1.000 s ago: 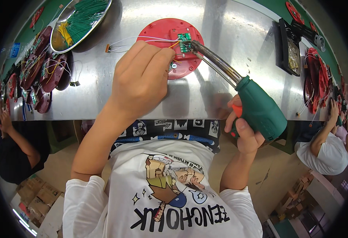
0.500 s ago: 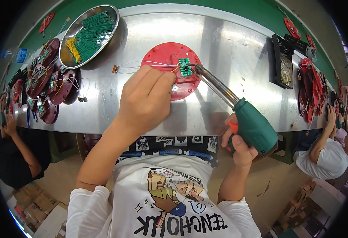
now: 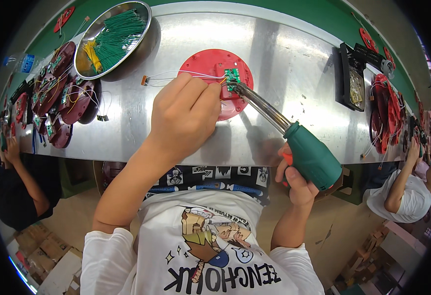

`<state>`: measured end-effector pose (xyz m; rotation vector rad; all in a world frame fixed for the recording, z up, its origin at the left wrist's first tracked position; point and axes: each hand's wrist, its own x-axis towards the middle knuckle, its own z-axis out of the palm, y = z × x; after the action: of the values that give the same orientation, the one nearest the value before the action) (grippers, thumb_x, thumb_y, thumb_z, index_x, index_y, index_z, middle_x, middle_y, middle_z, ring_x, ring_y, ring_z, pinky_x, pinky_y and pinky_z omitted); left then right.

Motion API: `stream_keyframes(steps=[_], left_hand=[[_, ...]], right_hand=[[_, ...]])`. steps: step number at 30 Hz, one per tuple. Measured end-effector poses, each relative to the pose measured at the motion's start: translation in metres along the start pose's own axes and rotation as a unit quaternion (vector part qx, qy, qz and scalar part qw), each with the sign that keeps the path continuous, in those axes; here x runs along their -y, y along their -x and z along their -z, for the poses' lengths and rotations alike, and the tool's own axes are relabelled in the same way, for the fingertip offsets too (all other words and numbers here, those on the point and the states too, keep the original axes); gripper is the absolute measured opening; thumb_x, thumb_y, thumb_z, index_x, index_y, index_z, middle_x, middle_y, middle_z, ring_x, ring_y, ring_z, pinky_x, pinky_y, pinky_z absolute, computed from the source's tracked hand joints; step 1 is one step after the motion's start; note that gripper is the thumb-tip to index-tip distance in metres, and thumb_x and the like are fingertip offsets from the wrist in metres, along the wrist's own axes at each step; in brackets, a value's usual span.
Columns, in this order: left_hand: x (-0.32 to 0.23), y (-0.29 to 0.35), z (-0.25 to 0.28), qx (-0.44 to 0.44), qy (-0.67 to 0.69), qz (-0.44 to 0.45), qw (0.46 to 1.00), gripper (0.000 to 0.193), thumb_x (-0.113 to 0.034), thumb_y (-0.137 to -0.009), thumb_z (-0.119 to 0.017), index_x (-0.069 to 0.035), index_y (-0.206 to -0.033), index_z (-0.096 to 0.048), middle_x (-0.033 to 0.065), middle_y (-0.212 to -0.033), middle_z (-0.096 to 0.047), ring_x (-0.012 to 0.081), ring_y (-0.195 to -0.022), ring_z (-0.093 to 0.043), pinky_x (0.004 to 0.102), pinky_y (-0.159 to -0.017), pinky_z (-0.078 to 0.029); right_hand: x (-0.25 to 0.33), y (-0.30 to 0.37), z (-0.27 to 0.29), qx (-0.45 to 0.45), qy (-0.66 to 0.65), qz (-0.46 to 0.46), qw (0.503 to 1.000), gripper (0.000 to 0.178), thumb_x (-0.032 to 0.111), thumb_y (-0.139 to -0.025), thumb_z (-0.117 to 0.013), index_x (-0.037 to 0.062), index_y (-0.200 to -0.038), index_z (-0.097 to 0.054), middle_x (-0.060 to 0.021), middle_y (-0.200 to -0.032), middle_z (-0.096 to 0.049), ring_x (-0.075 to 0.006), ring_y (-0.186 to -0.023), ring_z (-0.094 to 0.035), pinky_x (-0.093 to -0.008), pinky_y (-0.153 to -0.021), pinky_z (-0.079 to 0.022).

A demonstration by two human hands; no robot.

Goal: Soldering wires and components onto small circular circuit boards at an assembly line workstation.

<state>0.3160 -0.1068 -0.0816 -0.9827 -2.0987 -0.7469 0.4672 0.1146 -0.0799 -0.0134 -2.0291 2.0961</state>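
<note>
A round red plastic disc (image 3: 196, 63) lies on the metal table, bearing a small green circuit board (image 3: 232, 74). White wires (image 3: 171, 76) run left from the board to a small brown connector (image 3: 144, 80). Over the disc's left side, my left hand (image 3: 183, 115) is closed in a pinch on a thin yellow wire (image 3: 224, 80) at the board's edge; its fingertips are partly hidden. My right hand (image 3: 296, 179) grips a green soldering gun (image 3: 314, 157) with a red trigger. The gun's metal tip meets the board's lower part, close to my left fingertips.
A steel bowl (image 3: 147, 30) of cut green and yellow wires stands at the far left. Stacked dark red discs with boards (image 3: 53, 98) lie left of it. On the right are a black tray (image 3: 344, 73) and more red discs (image 3: 385, 108). Other people work at both sides.
The soldering tip has shifted slightly down across the board. My left hand has come a little to the right, nearer the board, and less of the yellow wire shows.
</note>
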Motion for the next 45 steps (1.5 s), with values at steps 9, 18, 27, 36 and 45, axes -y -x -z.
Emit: stream_keyframes(steps=[9, 18, 27, 36, 45], left_hand=[[0.000, 0.000, 0.000, 0.006, 0.001, -0.003, 1.000, 0.018, -0.001, -0.064, -0.067, 0.002, -0.082, -0.065, 0.0073, -0.070, -0.053, 0.0229, -0.062, -0.053, 0.0337, -0.052, -0.045], [-0.003, -0.003, 0.006, 0.043, -0.001, 0.016, 0.999, 0.016, 0.002, -0.069, -0.070, 0.002, -0.085, -0.067, 0.0087, -0.074, -0.057, 0.0247, -0.065, -0.056, 0.0348, -0.056, -0.047], [-0.016, -0.031, 0.029, 0.025, -0.080, 0.036, 0.996, 0.039, -0.015, -0.066, -0.077, -0.006, -0.103, -0.071, 0.0118, -0.103, -0.063, 0.0326, -0.094, -0.056, 0.0426, -0.082, -0.045], [0.082, -0.152, -0.079, 0.320, 0.165, -0.079, 0.929, 0.048, -0.040, -0.083, -0.071, -0.006, -0.116, -0.066, 0.0166, -0.089, -0.067, 0.0353, -0.086, -0.062, 0.0458, -0.081, -0.048], [0.251, -0.257, -0.220, 0.289, -0.144, 0.290, 0.901, 0.053, -0.038, -0.088, -0.063, -0.033, -0.140, -0.049, 0.0195, -0.145, -0.045, 0.0458, -0.128, -0.047, 0.0600, -0.104, -0.037]], right_hand=[[0.008, -0.004, 0.000, -0.011, -0.023, -0.001, 1.000, 0.042, 0.017, -0.084, -0.064, -0.0112, -0.113, -0.056, -0.0234, -0.098, -0.059, -0.0191, -0.046, -0.055, -0.0268, -0.044, -0.042], [0.006, -0.008, 0.012, -0.043, -0.056, 0.067, 0.995, 0.047, 0.022, -0.087, -0.064, -0.0125, -0.116, -0.051, -0.0257, -0.101, -0.057, -0.0189, -0.045, -0.056, -0.0287, -0.039, -0.043], [0.008, -0.021, 0.042, -0.175, -0.058, 0.116, 0.976, 0.046, 0.022, -0.089, -0.062, -0.0098, -0.119, -0.049, -0.0202, -0.105, -0.055, -0.0160, -0.045, -0.052, -0.0279, -0.038, -0.042], [-0.016, -0.022, 0.052, -0.295, -0.080, 0.169, 0.937, 0.036, 0.016, -0.095, -0.049, -0.0063, -0.122, -0.043, -0.0202, -0.104, -0.052, -0.0165, -0.043, -0.051, -0.0288, -0.035, -0.043], [-0.006, -0.029, 0.047, -0.336, -0.109, 0.163, 0.921, 0.030, 0.017, -0.094, -0.048, -0.0061, -0.113, -0.047, -0.0191, -0.099, -0.052, -0.0158, -0.043, -0.050, -0.0295, -0.036, -0.043]])
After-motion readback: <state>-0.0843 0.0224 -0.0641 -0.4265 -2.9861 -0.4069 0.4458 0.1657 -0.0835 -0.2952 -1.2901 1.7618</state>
